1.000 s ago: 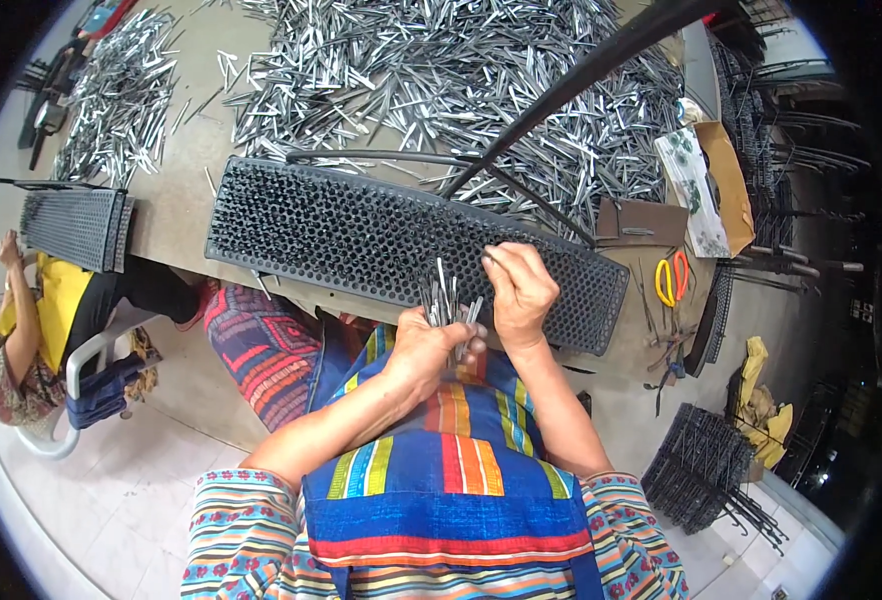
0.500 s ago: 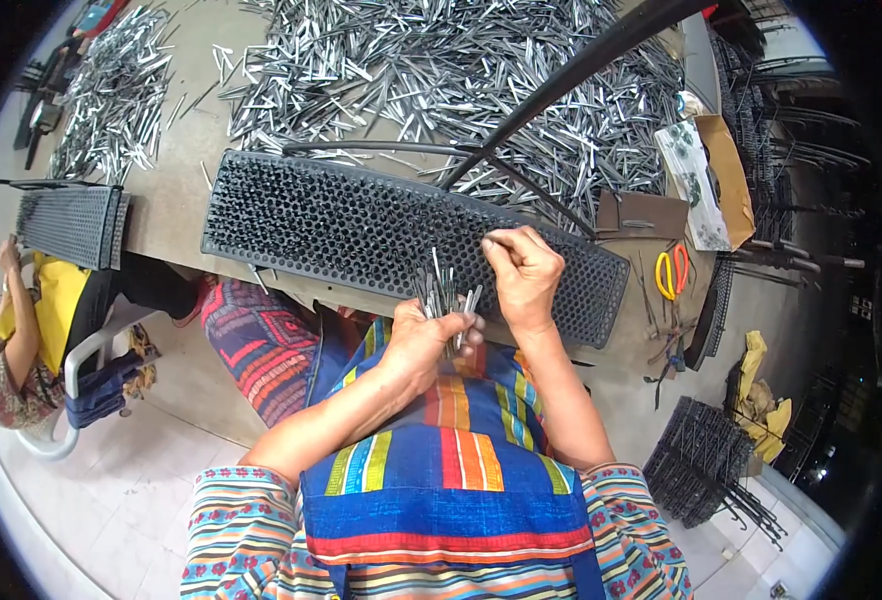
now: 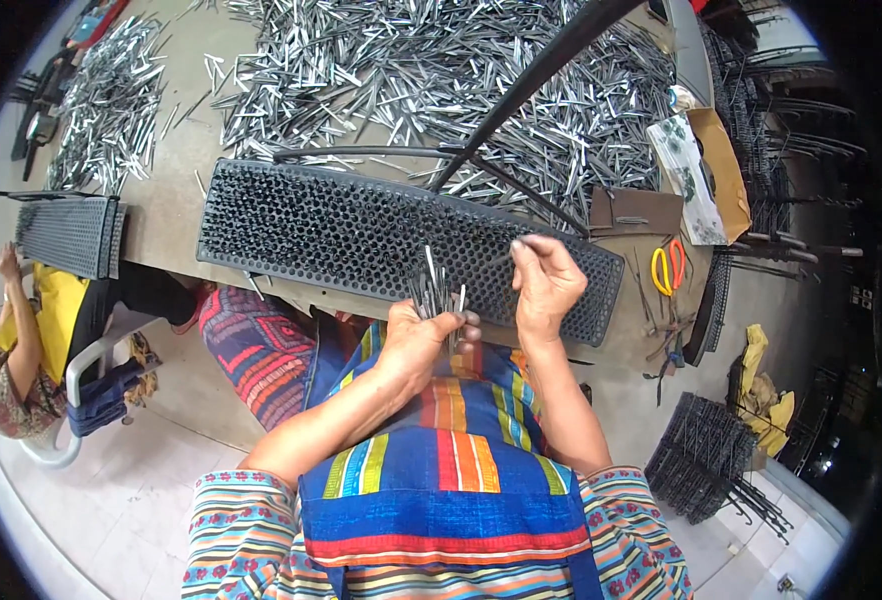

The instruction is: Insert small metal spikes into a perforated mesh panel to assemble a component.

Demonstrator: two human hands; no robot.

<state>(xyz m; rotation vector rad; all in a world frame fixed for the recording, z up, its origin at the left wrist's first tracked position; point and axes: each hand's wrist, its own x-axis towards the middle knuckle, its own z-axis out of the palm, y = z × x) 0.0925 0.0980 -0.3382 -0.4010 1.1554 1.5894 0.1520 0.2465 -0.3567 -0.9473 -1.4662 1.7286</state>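
Note:
A bunch of thin metal strips (image 3: 431, 287) stands upright in my left hand (image 3: 423, 335), whose fingers are wrapped round it in front of my apron. Behind it lies a long dark perforated tray (image 3: 361, 222), tilted on the table edge. Small dark pieces fill many holes in its left and middle parts; the right end shows bare holes. My right hand (image 3: 549, 285) is over the right part of the tray, thumb and forefinger pinched together. What they hold, if anything, is too small to make out.
Loose metal strips (image 3: 411, 70) heap across the table. A black bar (image 3: 531, 90) slants over the tray. Right of it lie a brown block (image 3: 636, 212), scissors with orange and yellow handles (image 3: 668, 268) and an open carton (image 3: 701, 175). At left a co-worker (image 3: 21, 330) sits by another tray (image 3: 66, 238).
My right hand has moved right along the tray, away from the bunch, still pinched. The left hand keeps its hold on the metal strips. The whole view has shifted slightly.

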